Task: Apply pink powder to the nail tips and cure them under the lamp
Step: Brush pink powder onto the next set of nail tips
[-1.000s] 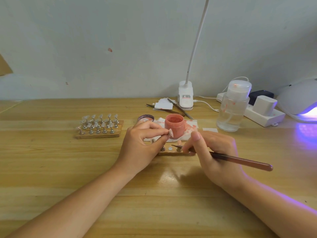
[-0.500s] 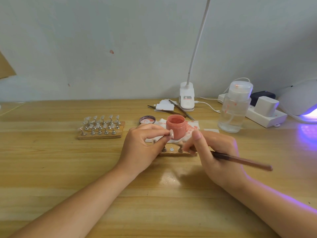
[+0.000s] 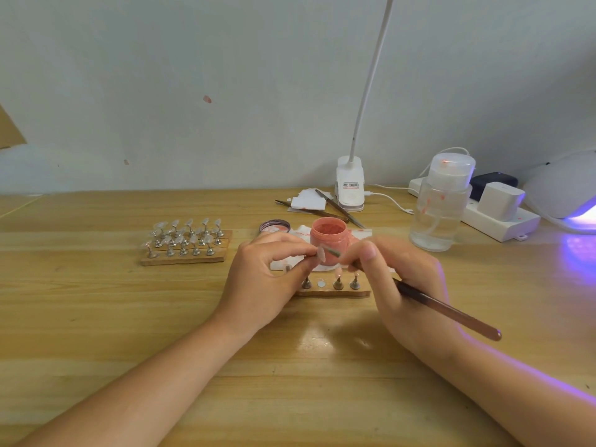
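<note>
Nail tip point(image 3: 321, 253), pinched in left hand point(image 3: 267, 282), now meets the brush point(image 3: 445, 309) the right hand point(image 3: 400, 285) grips, raised from the stand.

Clear pump bottle point(image 3: 442, 208), power strip point(image 3: 493, 221) w/ white adapter point(image 3: 499, 201), clip lamp point(image 3: 350, 188).

near table point(image 3: 290, 366) open | bottle point(image 3: 442, 214), charger point(image 3: 498, 201) block lamp point(image 3: 567, 191)

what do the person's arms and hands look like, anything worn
Both forearms are bare up to the frame edge, with no sleeves in view. The left hand and right hand show no gloves, rings, watch or bracelets. Purple lamp light tints the right forearm's outer edge.
</note>
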`<state>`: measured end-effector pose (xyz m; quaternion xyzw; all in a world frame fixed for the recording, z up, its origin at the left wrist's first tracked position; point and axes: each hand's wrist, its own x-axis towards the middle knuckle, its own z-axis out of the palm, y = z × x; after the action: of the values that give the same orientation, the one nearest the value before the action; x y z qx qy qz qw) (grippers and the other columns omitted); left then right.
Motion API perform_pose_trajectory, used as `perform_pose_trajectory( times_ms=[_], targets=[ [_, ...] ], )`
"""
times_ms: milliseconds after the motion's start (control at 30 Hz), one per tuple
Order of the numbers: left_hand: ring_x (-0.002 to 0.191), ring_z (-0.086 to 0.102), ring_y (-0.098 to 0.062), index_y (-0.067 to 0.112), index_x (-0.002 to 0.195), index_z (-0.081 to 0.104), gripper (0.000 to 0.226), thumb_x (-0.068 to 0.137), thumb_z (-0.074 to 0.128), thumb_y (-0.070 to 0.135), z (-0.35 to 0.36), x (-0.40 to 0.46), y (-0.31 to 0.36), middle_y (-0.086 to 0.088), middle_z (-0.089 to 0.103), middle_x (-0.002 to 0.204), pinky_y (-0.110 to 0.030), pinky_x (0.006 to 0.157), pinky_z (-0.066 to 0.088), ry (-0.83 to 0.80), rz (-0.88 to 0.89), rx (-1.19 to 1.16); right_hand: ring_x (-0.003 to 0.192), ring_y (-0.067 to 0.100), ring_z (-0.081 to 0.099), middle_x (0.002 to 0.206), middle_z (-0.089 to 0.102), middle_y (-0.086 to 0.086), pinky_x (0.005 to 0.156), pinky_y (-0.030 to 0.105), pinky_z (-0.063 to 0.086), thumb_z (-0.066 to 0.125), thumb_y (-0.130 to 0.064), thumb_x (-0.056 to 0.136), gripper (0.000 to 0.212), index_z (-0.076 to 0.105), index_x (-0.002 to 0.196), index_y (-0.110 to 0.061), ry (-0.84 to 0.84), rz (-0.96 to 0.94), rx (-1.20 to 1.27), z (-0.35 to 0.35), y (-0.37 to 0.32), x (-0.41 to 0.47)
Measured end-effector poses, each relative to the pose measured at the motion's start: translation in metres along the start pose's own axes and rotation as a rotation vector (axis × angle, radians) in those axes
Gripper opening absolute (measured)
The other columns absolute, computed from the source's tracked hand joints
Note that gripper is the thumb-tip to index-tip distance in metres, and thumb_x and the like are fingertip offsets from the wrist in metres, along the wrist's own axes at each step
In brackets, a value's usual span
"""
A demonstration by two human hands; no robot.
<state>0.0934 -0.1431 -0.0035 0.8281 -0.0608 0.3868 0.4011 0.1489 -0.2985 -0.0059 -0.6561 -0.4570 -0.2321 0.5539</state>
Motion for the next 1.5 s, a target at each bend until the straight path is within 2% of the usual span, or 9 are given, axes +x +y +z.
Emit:
perform_pose_trajectory(
  times_ms=[167, 400, 567, 667, 833, 1133, 1267, 1433, 1500],
  targets=[
    [0.086, 0.056, 0.004, 0.034, 0.074, 0.065, 0.032, 0.072, 0.073, 0.002, -0.0028, -0.0010, 0.0037, 0.021, 0.061, 0.078, -0.004, 0.080, 0.036, 0.010, -0.022, 0.009, 0.054, 0.011, 0.056, 0.056, 0.059, 0.003, 0.052, 0.030, 0.046, 0.035, -0.038, 0.095, 0.057, 0.063, 0.059, -0.003, 0.008, 0.076, 0.139, -0.0043, 0.0022, -0.0032],
    [0.087, 0.059, 0.004, 0.020, 0.071, 0.067, 0.006, 0.071, 0.071, 0.015, -0.0031, -0.0015, 0.0082, 0.009, 0.066, 0.084, -0.003, 0.079, 0.036, 0.054, -0.072, -0.065, 0.074, 0.002, 0.060, 0.074, 0.062, -0.025, 0.067, 0.019, 0.048, 0.034, -0.028, 0.093, 0.033, 0.060, 0.073, -0.026, 0.068, 0.078, 0.099, -0.0012, -0.0031, 0.0007],
    [0.075, 0.059, 0.004, 0.016, 0.072, 0.070, 0.011, 0.072, 0.074, 0.005, -0.0018, -0.0011, 0.0037, 0.013, 0.066, 0.073, -0.005, 0.073, 0.039, 0.043, -0.086, -0.074, 0.087, -0.003, 0.059, 0.089, 0.062, -0.021, 0.075, 0.017, 0.044, 0.038, -0.027, 0.094, 0.037, 0.068, 0.080, -0.012, 0.004, 0.009, -0.021, 0.0031, 0.0002, -0.0018],
    [0.072, 0.055, -0.006, 0.022, 0.073, 0.068, 0.022, 0.071, 0.074, 0.002, -0.0022, -0.0002, 0.0020, 0.012, 0.064, 0.072, -0.008, 0.071, 0.040, 0.055, -0.065, -0.036, 0.080, -0.002, 0.057, 0.085, 0.058, -0.025, 0.070, 0.015, 0.042, 0.039, -0.026, 0.094, 0.037, 0.068, 0.079, -0.010, -0.038, -0.009, -0.076, 0.0034, 0.0022, -0.0009],
    [0.073, 0.053, 0.004, 0.032, 0.071, 0.064, 0.034, 0.069, 0.074, -0.001, -0.0016, 0.0005, 0.0024, 0.019, 0.061, 0.071, -0.005, 0.070, 0.038, 0.062, -0.039, -0.005, 0.065, 0.002, 0.056, 0.066, 0.059, -0.011, 0.059, 0.020, 0.043, 0.033, -0.036, 0.097, 0.051, 0.065, 0.067, -0.010, -0.037, -0.010, -0.007, 0.0004, 0.0016, -0.0028],
    [0.071, 0.050, 0.006, 0.022, 0.074, 0.066, 0.028, 0.068, 0.074, -0.003, -0.0008, 0.0007, 0.0019, 0.017, 0.060, 0.071, -0.006, 0.068, 0.037, 0.053, -0.011, 0.010, 0.066, 0.003, 0.057, 0.068, 0.058, -0.013, 0.061, 0.020, 0.043, 0.036, -0.029, 0.094, 0.044, 0.065, 0.067, -0.009, -0.053, 0.026, 0.014, 0.0005, -0.0001, -0.0026],
    [0.070, 0.049, 0.004, 0.025, 0.075, 0.067, 0.028, 0.068, 0.075, -0.001, -0.0014, 0.0006, 0.0015, 0.016, 0.061, 0.071, -0.007, 0.068, 0.037, 0.051, -0.023, 0.001, 0.075, -0.002, 0.057, 0.079, 0.056, -0.025, 0.068, 0.016, 0.042, 0.038, -0.028, 0.092, 0.031, 0.064, 0.077, -0.021, -0.053, 0.025, -0.047, 0.0015, -0.0018, 0.0003],
    [0.070, 0.049, 0.004, 0.030, 0.070, 0.064, 0.034, 0.068, 0.075, -0.003, 0.0000, 0.0014, 0.0022, 0.018, 0.059, 0.069, -0.006, 0.069, 0.037, 0.070, -0.061, 0.000, 0.056, 0.004, 0.054, 0.057, 0.056, -0.005, 0.053, 0.020, 0.043, 0.032, -0.044, 0.096, 0.058, 0.065, 0.064, -0.009, -0.058, 0.023, 0.077, -0.0008, -0.0001, -0.0021],
    [0.070, 0.050, 0.005, 0.032, 0.069, 0.063, 0.035, 0.069, 0.074, -0.002, -0.0007, 0.0010, 0.0016, 0.019, 0.059, 0.069, -0.006, 0.069, 0.037, 0.067, -0.078, -0.016, 0.052, 0.003, 0.050, 0.054, 0.051, -0.008, 0.051, 0.017, 0.039, 0.033, -0.042, 0.096, 0.051, 0.066, 0.070, -0.013, -0.009, 0.021, 0.108, -0.0023, -0.0008, -0.0009]
  ],
)
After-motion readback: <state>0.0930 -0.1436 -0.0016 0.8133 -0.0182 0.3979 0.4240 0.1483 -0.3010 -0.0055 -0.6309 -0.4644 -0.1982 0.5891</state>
